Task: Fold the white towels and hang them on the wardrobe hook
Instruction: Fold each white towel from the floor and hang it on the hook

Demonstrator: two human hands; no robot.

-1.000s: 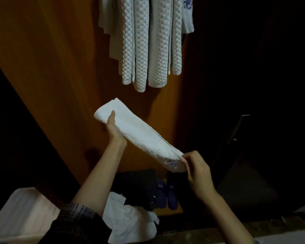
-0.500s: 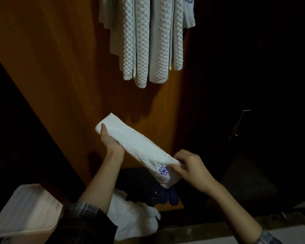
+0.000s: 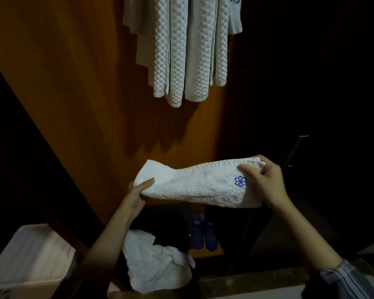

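Observation:
A folded white towel [image 3: 194, 184] with a blue embroidered flower near its right end is held level in front of the open wardrobe. My left hand [image 3: 138, 192] grips its left end, thumb on top. My right hand [image 3: 261, 178] pinches its right end, fingers curled over the top edge. Several white waffle-textured towels [image 3: 181, 50] hang from above against the wooden wardrobe panel [image 3: 84, 104]. The hook itself is out of view.
A crumpled white cloth [image 3: 158, 266] lies on the wardrobe floor below my hands. A pair of dark blue slippers [image 3: 203, 234] stands beside it. A pale plastic bin [image 3: 28, 260] sits at the lower left. A dark door with a handle [image 3: 296, 149] is at the right.
The towel has swung from slanting down to the right to nearly level. My right hand has risen and moved right; my left hand has dropped lower.

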